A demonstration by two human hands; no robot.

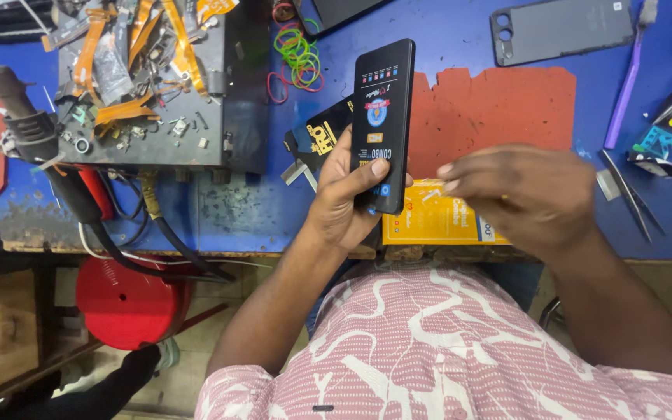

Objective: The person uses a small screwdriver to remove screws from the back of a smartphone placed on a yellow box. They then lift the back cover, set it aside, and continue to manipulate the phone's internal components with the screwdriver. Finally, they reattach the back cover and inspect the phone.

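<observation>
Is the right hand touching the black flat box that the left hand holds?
No, the right hand is blurred and hovers apart from the black flat box, which only the left hand grips upright.

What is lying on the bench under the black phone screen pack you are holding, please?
Under the black pack in the left hand lie a black-and-yellow packet and a yellow box. The pack and both hands cover part of each.
</observation>
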